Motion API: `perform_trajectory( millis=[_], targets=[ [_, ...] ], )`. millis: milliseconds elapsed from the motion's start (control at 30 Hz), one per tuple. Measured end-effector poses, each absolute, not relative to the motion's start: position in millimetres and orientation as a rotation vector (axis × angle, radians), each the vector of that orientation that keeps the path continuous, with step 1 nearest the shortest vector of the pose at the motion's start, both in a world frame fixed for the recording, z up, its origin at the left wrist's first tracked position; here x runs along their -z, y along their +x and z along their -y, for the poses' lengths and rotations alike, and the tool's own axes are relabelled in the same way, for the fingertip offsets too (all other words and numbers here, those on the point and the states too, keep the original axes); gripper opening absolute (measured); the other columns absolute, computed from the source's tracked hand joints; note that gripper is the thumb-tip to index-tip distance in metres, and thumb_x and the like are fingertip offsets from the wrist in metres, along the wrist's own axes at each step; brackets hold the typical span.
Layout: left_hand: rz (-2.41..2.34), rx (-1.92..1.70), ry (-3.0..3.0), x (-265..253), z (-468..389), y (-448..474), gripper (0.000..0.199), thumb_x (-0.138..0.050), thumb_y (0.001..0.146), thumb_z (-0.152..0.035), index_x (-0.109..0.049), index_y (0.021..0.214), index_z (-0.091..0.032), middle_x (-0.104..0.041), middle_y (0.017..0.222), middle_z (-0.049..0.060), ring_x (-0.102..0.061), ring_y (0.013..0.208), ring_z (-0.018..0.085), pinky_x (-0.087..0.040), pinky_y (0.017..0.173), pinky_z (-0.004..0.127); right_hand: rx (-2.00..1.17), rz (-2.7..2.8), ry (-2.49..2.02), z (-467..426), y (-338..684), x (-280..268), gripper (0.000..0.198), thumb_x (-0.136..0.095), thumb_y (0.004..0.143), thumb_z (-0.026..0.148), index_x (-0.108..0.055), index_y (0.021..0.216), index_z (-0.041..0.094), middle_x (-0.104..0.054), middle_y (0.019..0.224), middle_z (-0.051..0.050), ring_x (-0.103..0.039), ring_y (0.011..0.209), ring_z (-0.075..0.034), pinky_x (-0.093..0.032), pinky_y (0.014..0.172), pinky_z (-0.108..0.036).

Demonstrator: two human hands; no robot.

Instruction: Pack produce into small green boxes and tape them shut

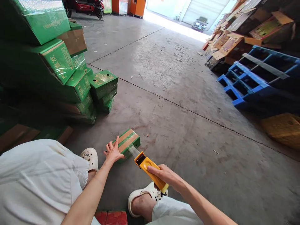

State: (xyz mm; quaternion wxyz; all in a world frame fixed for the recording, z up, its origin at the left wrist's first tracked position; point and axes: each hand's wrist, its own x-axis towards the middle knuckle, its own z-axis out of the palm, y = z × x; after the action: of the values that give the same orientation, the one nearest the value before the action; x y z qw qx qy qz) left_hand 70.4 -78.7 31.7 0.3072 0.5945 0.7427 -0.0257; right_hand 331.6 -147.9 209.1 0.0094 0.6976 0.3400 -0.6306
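Observation:
A small green and brown cardboard box [128, 139] lies on the floor between my feet. My left hand [114, 152] rests on its near left corner, fingers spread over the top and side. In my right hand [161, 175] is a yellow tape dispenser [148, 164], gripped around its body with the thumb on top. A strip of clear tape [134, 150] runs from the dispenser's dark mouth to the box's right end. The box's underside is hidden.
Green cartons [81, 86] are stacked at the left. Blue plastic pallets [248, 75] and a heap of opened cardboard boxes [227, 47] stand at the right. A red box [114, 217] sits near my feet. Grey concrete floor [187, 131] stretches ahead.

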Motion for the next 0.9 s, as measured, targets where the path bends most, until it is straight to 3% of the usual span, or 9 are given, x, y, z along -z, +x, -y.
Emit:
perform_trajectory(
  millis=[333, 800, 900],
  targets=[
    [-1.908, 0.184, 1.516, -33, 57, 58, 0.136, -0.088, 0.059, -0.049, -0.010, 0.170, -0.040, -0.030, 0.168, 0.019, -0.033, 0.151, 0.045, -0.036, 0.109, 0.054, 1.998, -0.995, 2.126, 139, 328, -189, 0.050, -0.059, 0.100, 0.063, -0.061, 0.078, 0.019, -0.069, 0.062, -0.003, -0.062, 0.049, -0.015, -0.046, 0.048, -0.021],
    [-1.891, 0.178, 1.530, -26, 53, 57, 0.127, -0.086, 0.060, -0.051, -0.021, 0.169, -0.043, -0.037, 0.162, 0.016, -0.039, 0.147, 0.044, -0.035, 0.110, 0.049, 1.813, -0.840, 2.217, 50, 249, -100, 0.033, -0.060, 0.103, 0.025, -0.061, 0.072, 0.014, -0.061, 0.052, -0.002, -0.057, 0.039, -0.014, -0.047, 0.045, -0.022],
    [-1.877, 0.188, 1.490, -23, 47, 53, 0.126, -0.086, 0.061, -0.053, -0.021, 0.169, -0.043, -0.037, 0.163, 0.016, -0.039, 0.147, 0.045, -0.036, 0.109, 0.050, 1.802, -0.814, 2.206, 50, 251, -88, 0.034, -0.064, 0.101, 0.025, -0.062, 0.069, 0.013, -0.060, 0.049, -0.003, -0.055, 0.037, -0.014, -0.047, 0.044, -0.023]
  ],
)
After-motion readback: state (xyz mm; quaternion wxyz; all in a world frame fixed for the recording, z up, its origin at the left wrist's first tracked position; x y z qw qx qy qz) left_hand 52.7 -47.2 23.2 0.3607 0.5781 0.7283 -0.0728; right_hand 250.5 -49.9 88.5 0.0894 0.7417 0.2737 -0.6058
